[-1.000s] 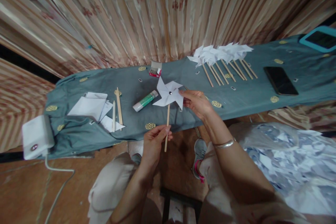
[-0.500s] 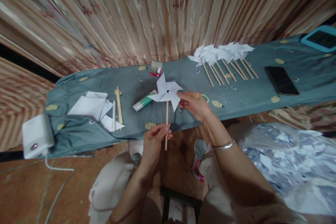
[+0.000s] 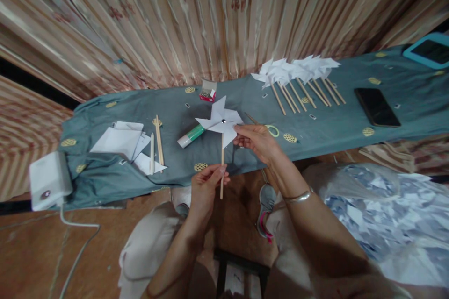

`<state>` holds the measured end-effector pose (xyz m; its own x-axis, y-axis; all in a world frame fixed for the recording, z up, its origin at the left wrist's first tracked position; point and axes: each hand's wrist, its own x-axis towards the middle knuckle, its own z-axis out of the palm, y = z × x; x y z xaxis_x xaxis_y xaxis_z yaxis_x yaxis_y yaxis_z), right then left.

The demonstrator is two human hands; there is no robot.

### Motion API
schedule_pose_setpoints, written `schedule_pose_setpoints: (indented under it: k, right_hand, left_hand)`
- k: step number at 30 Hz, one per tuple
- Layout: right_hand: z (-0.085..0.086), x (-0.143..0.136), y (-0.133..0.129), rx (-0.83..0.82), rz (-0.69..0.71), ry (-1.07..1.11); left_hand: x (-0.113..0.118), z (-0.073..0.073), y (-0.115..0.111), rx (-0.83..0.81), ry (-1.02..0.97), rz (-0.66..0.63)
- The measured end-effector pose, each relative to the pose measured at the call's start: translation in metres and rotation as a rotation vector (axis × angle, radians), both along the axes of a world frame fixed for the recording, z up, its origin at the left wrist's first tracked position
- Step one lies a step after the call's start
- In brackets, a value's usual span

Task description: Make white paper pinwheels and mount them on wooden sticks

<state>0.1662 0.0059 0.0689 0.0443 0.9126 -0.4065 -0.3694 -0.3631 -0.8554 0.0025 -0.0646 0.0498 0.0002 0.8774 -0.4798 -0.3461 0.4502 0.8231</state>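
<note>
A white paper pinwheel [image 3: 218, 122] with a shiny round pin at its centre is held upright over the near middle of the table. Its thin wooden stick [image 3: 222, 152] is pinched low down between the thumb and fingers of my left hand [image 3: 206, 186]. My right hand [image 3: 257, 141] is closed at the fingertips on the edge of the lower right blade. Behind the pinwheel lies a green and white tube [image 3: 191, 136], partly covered by a blade. Scissors with a pale green handle [image 3: 273, 131] lie just past my right hand, partly hidden by it.
Finished pinwheels [image 3: 298, 71] lie in a row at the back right, near a black phone [image 3: 377, 107]. A small red box of pins [image 3: 207, 93] stands open behind. Paper squares [image 3: 117, 142] and loose sticks [image 3: 159, 142] are left. A bag of paper scraps [image 3: 382, 210] sits right.
The pinwheel's blades have turned slightly and shifted a little left. My right hand has moved slightly left with the blade, uncovering more of the scissors. My left hand is almost still.
</note>
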Motion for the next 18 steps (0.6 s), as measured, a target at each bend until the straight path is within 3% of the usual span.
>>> schedule_pose_setpoints:
  k: [18]
  right_hand:
    - [0.0049,0.0007,-0.0063,0.043,0.111,-0.088]
  left_hand:
    - [-0.002,-0.0026,0.0014,-0.003,-0.006,0.016]
